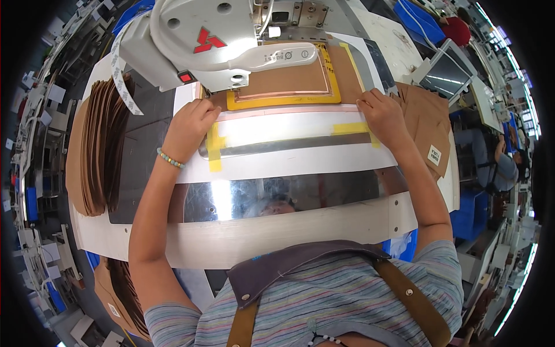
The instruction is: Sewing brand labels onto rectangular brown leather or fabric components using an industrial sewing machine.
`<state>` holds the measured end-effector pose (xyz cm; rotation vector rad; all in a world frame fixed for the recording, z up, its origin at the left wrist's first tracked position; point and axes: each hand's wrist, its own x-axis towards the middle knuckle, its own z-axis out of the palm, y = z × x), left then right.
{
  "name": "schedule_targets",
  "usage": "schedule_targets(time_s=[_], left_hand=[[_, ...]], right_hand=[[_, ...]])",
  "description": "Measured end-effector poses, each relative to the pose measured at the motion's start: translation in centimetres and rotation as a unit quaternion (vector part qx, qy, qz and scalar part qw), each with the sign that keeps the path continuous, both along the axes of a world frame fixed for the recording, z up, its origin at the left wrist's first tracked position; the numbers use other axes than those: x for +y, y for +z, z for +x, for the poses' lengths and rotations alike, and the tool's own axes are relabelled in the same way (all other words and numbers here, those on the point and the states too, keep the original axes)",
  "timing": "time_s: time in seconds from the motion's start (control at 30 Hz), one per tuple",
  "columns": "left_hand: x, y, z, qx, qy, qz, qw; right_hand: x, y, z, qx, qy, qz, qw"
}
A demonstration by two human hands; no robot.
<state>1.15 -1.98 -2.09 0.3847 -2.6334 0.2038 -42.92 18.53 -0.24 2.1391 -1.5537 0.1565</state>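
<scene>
Striped shirt (289, 301) and dark apron (295, 257) sit closest, below both hands. Past them, the left hand (193, 124) and the right hand (383, 115) reach out to the near edge of a flat brown panel (350, 78). Both hands are curled, with the fingers bent in, one at each near corner. I cannot tell if the fingertips pinch the edge or just press it. The panel lies between the hands and past them, partly under a yellow frame (331, 87) and the big white machine head (225, 23).

This step looks like getting the panel straight. To do it well, both hands should move it by the same tiny bit, so its edge runs even with the pink strip (289, 110) between them. A hard tug from one hand could twist it or make a bump by the frame. Gentle hands are best, so the yellow tape (215, 147) near the left wrist does not peel. Fingers should be clear of the frame if it presses down.
</scene>
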Motion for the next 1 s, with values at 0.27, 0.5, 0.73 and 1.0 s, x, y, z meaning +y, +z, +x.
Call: schedule_targets(time_s=[0.27,0.5,0.73,1.0], left_hand=[[4.2,-0.6,1.4,0.005,0.137,0.111,0.984],[4.1,-0.8,2.4,-0.05,0.164,0.153,0.973],[4.3,-0.9,2.1,-0.045,0.157,0.161,0.973],[4.4,-0.8,2.3,-0.013,0.16,0.131,0.978]], right_hand=[[3.8,-2.4,0.8,-0.164,-0.109,0.059,0.979],[4.1,-2.7,0.4,-0.188,-0.104,0.073,0.974],[4.1,-2.6,0.2,-0.198,-0.098,0.081,0.972],[3.7,-1.9,1.0,-0.209,-0.087,0.11,0.968]])
